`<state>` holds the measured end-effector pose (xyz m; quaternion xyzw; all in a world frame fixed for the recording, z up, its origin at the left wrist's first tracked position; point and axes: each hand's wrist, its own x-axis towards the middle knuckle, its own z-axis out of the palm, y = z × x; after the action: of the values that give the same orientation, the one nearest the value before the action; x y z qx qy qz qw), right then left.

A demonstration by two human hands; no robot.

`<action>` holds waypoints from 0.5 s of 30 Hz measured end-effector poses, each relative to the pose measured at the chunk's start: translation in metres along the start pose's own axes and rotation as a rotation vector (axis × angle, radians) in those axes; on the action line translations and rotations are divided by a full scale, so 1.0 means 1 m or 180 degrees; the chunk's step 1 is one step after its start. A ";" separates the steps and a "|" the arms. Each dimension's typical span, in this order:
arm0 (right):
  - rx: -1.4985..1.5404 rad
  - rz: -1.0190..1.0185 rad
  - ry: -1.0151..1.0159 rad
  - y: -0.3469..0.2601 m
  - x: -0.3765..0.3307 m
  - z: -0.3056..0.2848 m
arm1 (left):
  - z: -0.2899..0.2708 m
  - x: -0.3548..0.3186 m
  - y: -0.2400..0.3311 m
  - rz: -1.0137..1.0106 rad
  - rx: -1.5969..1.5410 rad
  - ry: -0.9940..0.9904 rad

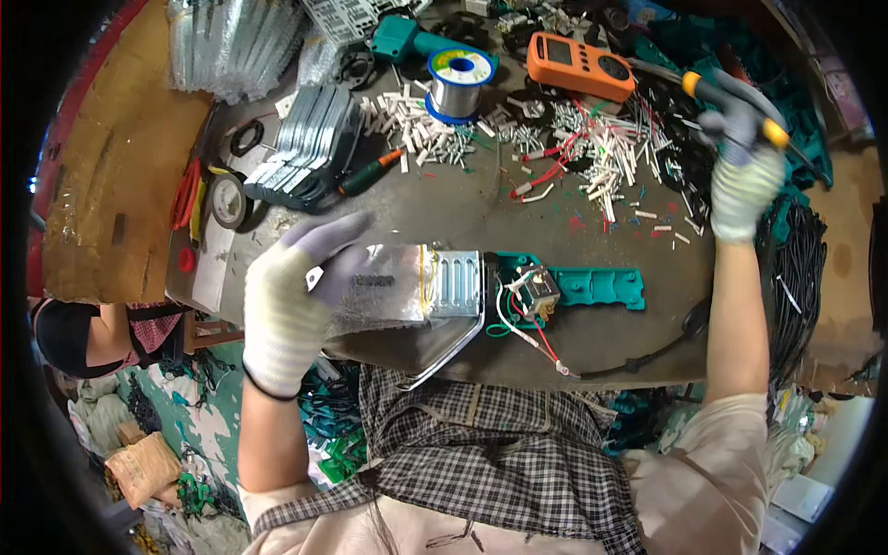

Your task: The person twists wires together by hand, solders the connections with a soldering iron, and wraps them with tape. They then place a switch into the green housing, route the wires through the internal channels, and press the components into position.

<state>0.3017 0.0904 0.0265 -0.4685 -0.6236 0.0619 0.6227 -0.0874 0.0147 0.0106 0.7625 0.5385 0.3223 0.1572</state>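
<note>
- A cluttered metal bench [610,342] holds a solder spool [458,81], an orange meter [580,65] and scattered white sleeves [416,125].
- The left hand [296,301], gloved, grips a metal plate [421,287] at the bench's near edge.
- Just right of the plate lies a teal part [597,287] with wires.
- The right hand [745,171] is closed around a yellow-handled tool [735,106], raised over the bench's far right.

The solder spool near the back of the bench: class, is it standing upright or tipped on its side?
Upright. The solder spool stands on its lower blue flange, and its round top flange with the centre hole faces up.
</note>
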 end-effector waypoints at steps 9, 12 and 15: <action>0.0851 0.1574 0.1753 -0.056 -0.091 -0.074 | 0.028 0.068 -0.008 0.0193 -0.0023 -0.1865; 0.2095 0.1446 0.1158 -0.052 -0.119 -0.099 | 0.015 0.102 0.016 -0.1126 -0.1634 -0.1801; 0.1950 0.1724 0.1744 -0.053 -0.118 -0.070 | 0.016 0.159 0.012 0.0509 -0.2774 -0.1115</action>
<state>0.3076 -0.0524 -0.0083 -0.4082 -0.2457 0.2766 0.8346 -0.0346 0.1588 0.0575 0.7074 0.2582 0.3958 0.5256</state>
